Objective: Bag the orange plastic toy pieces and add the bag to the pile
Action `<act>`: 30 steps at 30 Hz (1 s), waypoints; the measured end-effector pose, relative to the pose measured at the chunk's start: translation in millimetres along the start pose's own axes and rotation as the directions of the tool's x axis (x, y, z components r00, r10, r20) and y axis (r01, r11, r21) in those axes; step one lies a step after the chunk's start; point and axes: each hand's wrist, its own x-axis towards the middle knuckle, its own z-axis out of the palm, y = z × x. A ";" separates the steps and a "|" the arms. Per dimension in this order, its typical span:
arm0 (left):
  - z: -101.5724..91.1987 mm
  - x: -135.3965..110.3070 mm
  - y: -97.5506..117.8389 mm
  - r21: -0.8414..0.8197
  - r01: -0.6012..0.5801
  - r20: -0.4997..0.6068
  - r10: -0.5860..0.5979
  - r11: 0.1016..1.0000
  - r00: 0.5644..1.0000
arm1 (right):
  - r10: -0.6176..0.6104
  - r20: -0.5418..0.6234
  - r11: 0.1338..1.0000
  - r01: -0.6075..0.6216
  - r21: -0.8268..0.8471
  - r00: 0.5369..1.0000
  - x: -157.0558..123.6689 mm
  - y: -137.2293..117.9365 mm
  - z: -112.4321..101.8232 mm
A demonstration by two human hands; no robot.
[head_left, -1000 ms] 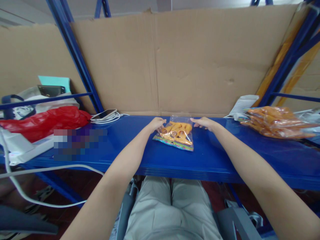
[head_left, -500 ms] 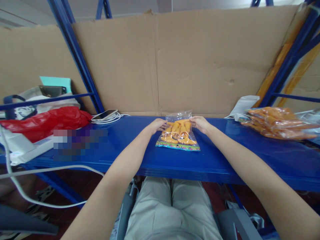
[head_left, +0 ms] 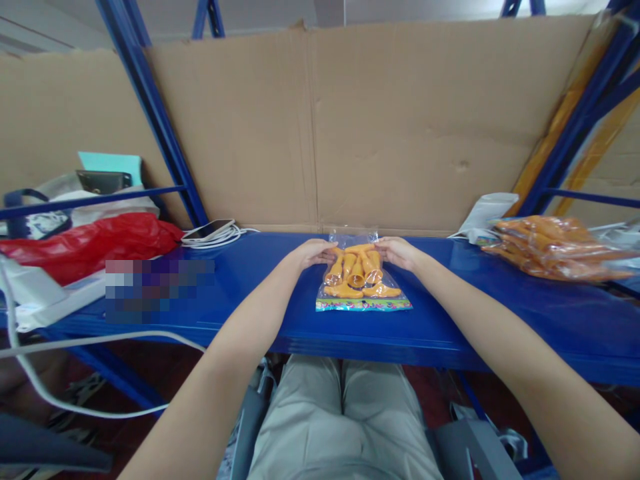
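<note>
A clear plastic bag [head_left: 364,304] lies on the blue table [head_left: 260,287] in front of me, its colourful printed strip toward me. Inside are several orange hollow pieces [head_left: 356,275], some tapered with round open ends; I cannot tell what they are. My left hand [head_left: 317,253] grips the bag's upper left edge, fingers closed on the plastic. At the upper right edge, my right hand [head_left: 397,252] pinches the bag the same way. The transparent far end of the bag sticks up between both hands.
More bagged orange pieces [head_left: 555,247] lie at the right beside a white pouch [head_left: 493,210]. At the left are a red bag [head_left: 110,240], a phone [head_left: 210,230] and white cables [head_left: 220,240]. Cardboard [head_left: 400,127] walls off the back between blue posts [head_left: 155,120].
The bag has come slightly toward me and lies flatter, with the orange pieces more spread out and its strip straighter. Both hands still hold its upper edges.
</note>
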 end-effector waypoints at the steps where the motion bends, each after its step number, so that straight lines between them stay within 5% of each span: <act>1: 0.3 0.0 -0.4 -0.005 0.000 0.011 0.000 1.000 1.000 | 0.009 0.006 1.000 -0.009 0.004 1.000 -0.4 0.0 0.8; 10: -1.0 7.2 -5.1 -0.022 -0.048 -0.019 0.047 0.999 0.999 | 0.076 0.062 0.997 -0.076 -0.005 0.995 -2.0 1.0 1.3; 20: -4.2 7.6 -4.3 -0.025 -0.045 0.003 0.045 0.999 0.999 | 0.029 -0.027 0.994 -0.032 -0.105 0.999 3.5 2.8 -5.9; 30: -11.7 12.4 -11.7 0.020 -0.106 0.001 0.106 0.994 0.994 | -0.013 0.079 0.989 0.024 -0.144 0.997 9.3 4.1 -24.9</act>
